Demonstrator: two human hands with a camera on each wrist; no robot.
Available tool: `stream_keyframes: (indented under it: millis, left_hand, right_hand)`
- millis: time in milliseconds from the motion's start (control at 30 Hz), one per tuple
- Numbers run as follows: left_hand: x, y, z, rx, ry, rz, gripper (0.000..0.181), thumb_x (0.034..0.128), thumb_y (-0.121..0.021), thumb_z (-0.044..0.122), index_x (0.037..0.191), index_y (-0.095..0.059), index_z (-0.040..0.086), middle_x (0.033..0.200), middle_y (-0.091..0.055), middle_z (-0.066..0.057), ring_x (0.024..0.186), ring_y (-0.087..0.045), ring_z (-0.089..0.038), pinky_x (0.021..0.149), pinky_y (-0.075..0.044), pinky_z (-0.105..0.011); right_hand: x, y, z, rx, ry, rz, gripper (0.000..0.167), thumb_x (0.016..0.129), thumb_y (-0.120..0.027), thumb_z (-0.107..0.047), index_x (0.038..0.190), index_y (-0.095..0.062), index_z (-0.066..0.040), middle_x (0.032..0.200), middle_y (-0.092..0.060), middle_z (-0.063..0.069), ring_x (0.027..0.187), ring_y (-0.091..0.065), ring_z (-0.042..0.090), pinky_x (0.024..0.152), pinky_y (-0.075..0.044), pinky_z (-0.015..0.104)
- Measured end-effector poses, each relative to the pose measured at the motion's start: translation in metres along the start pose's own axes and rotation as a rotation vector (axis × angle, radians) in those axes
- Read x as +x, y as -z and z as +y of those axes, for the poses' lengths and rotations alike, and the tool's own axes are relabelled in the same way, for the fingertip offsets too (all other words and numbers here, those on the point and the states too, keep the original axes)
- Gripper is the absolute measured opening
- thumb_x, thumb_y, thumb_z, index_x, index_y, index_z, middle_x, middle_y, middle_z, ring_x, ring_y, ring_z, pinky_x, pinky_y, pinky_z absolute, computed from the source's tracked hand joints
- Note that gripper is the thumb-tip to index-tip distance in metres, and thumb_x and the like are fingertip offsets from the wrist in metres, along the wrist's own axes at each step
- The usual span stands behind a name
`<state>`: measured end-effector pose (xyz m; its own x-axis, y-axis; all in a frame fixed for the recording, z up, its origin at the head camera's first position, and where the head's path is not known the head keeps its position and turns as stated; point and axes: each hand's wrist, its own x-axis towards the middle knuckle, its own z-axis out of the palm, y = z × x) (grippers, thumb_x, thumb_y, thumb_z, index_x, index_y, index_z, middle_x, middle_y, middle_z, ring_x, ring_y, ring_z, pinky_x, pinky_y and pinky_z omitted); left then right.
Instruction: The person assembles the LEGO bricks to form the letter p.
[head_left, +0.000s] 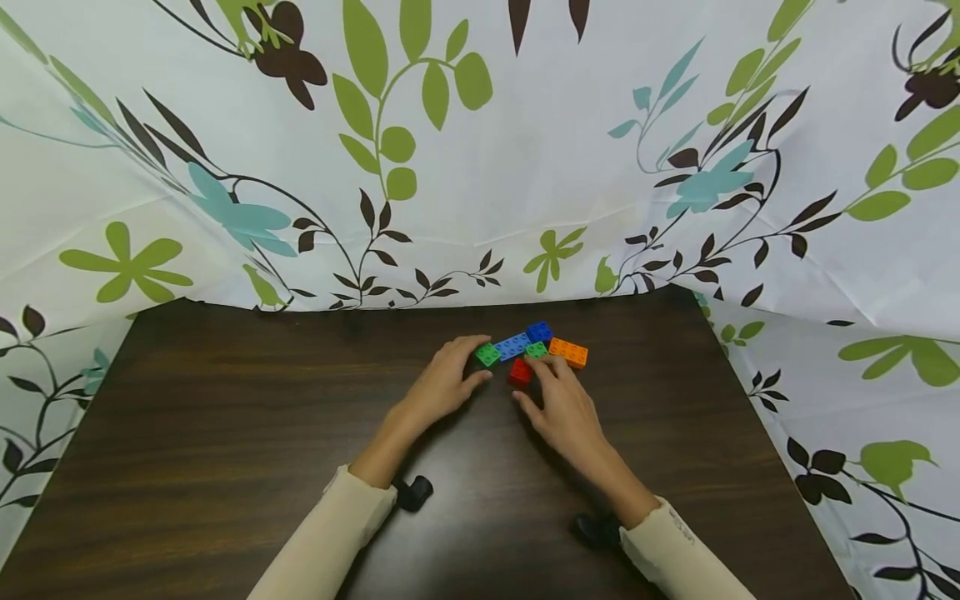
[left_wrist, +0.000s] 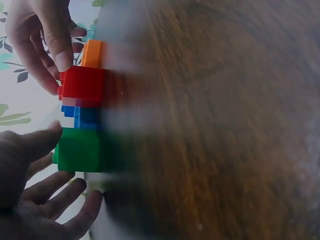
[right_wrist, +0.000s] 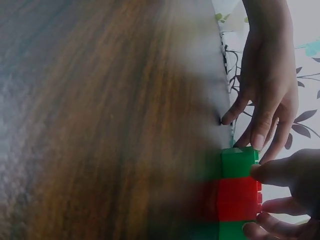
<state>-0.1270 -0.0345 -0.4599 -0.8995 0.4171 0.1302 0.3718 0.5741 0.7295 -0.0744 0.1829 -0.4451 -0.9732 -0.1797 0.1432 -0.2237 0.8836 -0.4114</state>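
Fingers loosely curved and parted on the left hand (head_left: 442, 379), we see, with thumb and forefinger to either side of a small green plastic brick with studs (head_left: 487, 354), and whether they press it we cannot tell! Across to the right hand (head_left: 566, 412) we go: its fingers are bent and apart too, thumb well spread, fingertips right over a small red studded plastic brick (head_left: 520, 372) and a second green studded plastic brick (head_left: 536, 350) just behind it, clamped on nothing that we can make out. Look at this bunch, all of it near the far edge of a dark brown wood-grain table (head_left: 262, 400): we have a long light-blue studded plastic brick (head_left: 513, 346) running slantwise from the first green one, a dark-blue studded plastic brick (head_left: 539, 332) at its far end, and an orange oblong studded plastic brick (head_left: 568, 352) out on the right. Close together they lie, though we cannot say which are joined! Down both forearms we spot cream long sleeves (head_left: 322, 542), and behind everything rises a white cloth printed with green, brown and blue leaves and flowers (head_left: 525, 150)
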Motion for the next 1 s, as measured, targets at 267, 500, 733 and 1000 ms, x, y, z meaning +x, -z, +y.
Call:
stream_keyframes:
  millis: [267,500,733,1000]
  left_hand:
    - [-0.001,0.002,-0.004,-0.030,0.039,0.025,0.037,0.0993,-0.075,0.004,0.136,-0.068,0.008,0.139,-0.071,-0.016,0.133,-0.064,-0.038,0.113,-0.052,-0.056]
    - [-0.005,0.003,-0.002,-0.019,0.048,-0.041,0.046,0.0946,-0.085,0.023,0.136,-0.067,0.011,0.142,-0.069,-0.012,0.137,-0.062,-0.036,0.118,-0.048,-0.055]
    - [-0.010,0.001,-0.001,-0.028,0.043,-0.007,0.040,0.0924,-0.086,0.013,0.129,-0.071,0.013,0.130,-0.075,-0.011,0.123,-0.070,-0.032,0.108,-0.056,-0.052]
    - [-0.016,0.004,-0.001,-0.062,0.035,-0.014,0.041,0.0926,-0.083,0.005,0.132,-0.072,0.011,0.133,-0.076,-0.013,0.122,-0.072,-0.032,0.105,-0.059,-0.051]
  right_hand:
    - [0.001,-0.006,0.002,-0.012,0.020,0.033,0.052,0.095,-0.085,-0.023,0.141,-0.067,-0.007,0.138,-0.061,0.017,0.107,-0.070,0.030,0.079,-0.064,0.046]
    - [0.004,-0.008,0.002,-0.004,0.003,0.042,0.044,0.096,-0.084,-0.022,0.136,-0.070,-0.009,0.133,-0.062,0.015,0.090,-0.069,0.027,0.068,-0.061,0.042]
    - [0.003,-0.011,0.004,0.010,-0.016,0.037,0.036,0.097,-0.083,-0.021,0.129,-0.071,-0.012,0.133,-0.064,0.014,0.092,-0.068,0.027,0.071,-0.062,0.044]
    - [0.003,-0.009,0.004,0.047,-0.037,0.021,0.037,0.097,-0.082,-0.020,0.131,-0.069,-0.012,0.130,-0.066,0.013,0.095,-0.069,0.027,0.078,-0.063,0.048]
